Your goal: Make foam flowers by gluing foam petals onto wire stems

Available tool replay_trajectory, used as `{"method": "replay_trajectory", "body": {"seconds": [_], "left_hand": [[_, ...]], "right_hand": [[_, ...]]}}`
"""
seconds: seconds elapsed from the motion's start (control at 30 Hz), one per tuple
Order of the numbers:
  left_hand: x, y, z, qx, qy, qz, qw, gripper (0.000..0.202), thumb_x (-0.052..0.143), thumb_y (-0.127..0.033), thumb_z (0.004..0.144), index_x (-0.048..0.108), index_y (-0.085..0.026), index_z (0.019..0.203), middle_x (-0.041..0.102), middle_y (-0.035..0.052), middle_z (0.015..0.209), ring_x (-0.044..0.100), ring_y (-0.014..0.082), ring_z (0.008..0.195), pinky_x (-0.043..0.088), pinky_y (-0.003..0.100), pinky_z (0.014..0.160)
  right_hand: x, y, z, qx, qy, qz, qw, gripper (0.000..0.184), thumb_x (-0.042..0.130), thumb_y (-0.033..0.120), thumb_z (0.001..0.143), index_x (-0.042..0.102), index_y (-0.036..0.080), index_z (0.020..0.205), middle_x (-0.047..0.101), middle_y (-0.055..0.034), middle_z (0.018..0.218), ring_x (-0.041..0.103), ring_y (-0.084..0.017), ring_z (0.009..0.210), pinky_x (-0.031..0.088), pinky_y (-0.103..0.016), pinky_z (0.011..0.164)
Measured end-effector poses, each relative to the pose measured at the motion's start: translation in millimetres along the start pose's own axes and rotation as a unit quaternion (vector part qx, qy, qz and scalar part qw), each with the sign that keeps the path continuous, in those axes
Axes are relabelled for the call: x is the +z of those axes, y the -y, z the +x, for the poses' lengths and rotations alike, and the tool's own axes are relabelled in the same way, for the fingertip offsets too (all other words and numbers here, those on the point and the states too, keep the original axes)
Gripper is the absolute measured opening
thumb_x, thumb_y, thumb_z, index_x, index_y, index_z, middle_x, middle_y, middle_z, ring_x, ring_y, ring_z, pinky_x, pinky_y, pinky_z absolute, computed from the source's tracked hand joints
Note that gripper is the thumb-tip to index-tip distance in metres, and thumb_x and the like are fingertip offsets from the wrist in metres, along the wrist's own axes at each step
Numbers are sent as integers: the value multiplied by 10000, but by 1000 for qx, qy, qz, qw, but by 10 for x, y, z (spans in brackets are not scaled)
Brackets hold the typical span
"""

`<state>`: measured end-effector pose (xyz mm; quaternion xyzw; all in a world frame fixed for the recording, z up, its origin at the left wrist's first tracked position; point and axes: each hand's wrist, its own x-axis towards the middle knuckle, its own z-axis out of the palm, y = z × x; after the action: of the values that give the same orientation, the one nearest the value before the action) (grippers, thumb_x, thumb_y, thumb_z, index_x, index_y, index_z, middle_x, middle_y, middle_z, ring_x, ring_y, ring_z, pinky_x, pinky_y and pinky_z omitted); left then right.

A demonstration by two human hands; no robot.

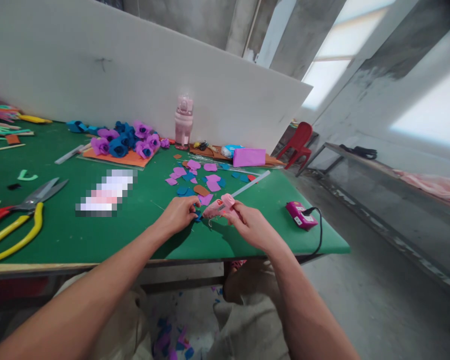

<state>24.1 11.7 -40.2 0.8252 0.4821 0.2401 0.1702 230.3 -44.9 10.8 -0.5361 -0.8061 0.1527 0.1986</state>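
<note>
My right hand is closed round a pink hot glue gun, whose nozzle points left. A long translucent glue stick sticks out of its back end. My left hand pinches a small dark blue petal piece right at the nozzle; whether they touch I cannot tell. Just beyond both hands lie loose petal pieces: purple ones, blue ones and a brown one.
Finished purple and blue flowers rest on an orange sheet. Yellow-and-red-handled shears lie at the left. A pink bottle stands against the white board. A magenta power socket with a black cord sits at the right.
</note>
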Motion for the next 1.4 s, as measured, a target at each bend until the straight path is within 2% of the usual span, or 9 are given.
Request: {"method": "replay_trajectory", "body": {"seconds": [0.83, 1.0, 1.1, 1.23, 1.3, 1.4], "left_hand": [[-17, -28, -3, -9, 9, 4, 1000, 191, 596, -118, 672, 601, -195, 847, 619, -19, 678, 570, 131, 633, 370, 214, 573], [-16, -24, -5, -7, 6, 7, 1000, 186, 592, -127, 674, 608, -192, 847, 624, -13, 691, 573, 137, 646, 374, 218, 577], [-29, -28, -10, -12, 8, 4, 1000, 188, 594, -146, 676, 616, -190, 857, 634, -5, 715, 583, 146, 672, 388, 222, 591], [-63, -38, -17, -23, 14, -4, 1000, 196, 587, -159, 677, 626, -187, 867, 655, 6, 758, 601, 156, 726, 413, 228, 635], [-85, -48, -19, -30, 17, -8, 999, 201, 582, -164, 675, 630, -190, 868, 661, 9, 776, 604, 159, 742, 422, 231, 647], [-116, -61, -22, -34, 16, -25, 999, 208, 572, -174, 671, 633, -191, 869, 659, 10, 781, 599, 156, 741, 430, 232, 653]], "right_hand": [[5, -58, -12, 11, -14, 6, 1000, 238, 379, 351, 879, 531, 169, 856, 621, -62, 802, 534, -151, 640, 329, -236, 556], [-3, -81, -11, 43, -19, 80, 996, 262, 407, 398, 858, 532, 175, 801, 614, -28, 721, 525, -131, 584, 358, -231, 541], [-35, -144, -9, 106, -2, 210, 972, 311, 425, 465, 829, 530, 175, 787, 599, 0, 666, 451, -89, 438, 345, -221, 442], [-92, -296, -9, 168, 11, 389, 906, 349, 512, 508, 761, 549, 170, 844, 608, -6, 707, 362, -50, 382, 323, -208, 374], [-112, -399, -14, 178, 0, 426, 887, 338, 566, 487, 728, 557, 172, 850, 605, -6, 715, 345, -39, 386, 322, -200, 376], [-104, -589, -17, 190, -31, 428, 883, 291, 610, 425, 699, 542, 176, 834, 589, 3, 715, 362, -38, 408, 322, -194, 394]]}}
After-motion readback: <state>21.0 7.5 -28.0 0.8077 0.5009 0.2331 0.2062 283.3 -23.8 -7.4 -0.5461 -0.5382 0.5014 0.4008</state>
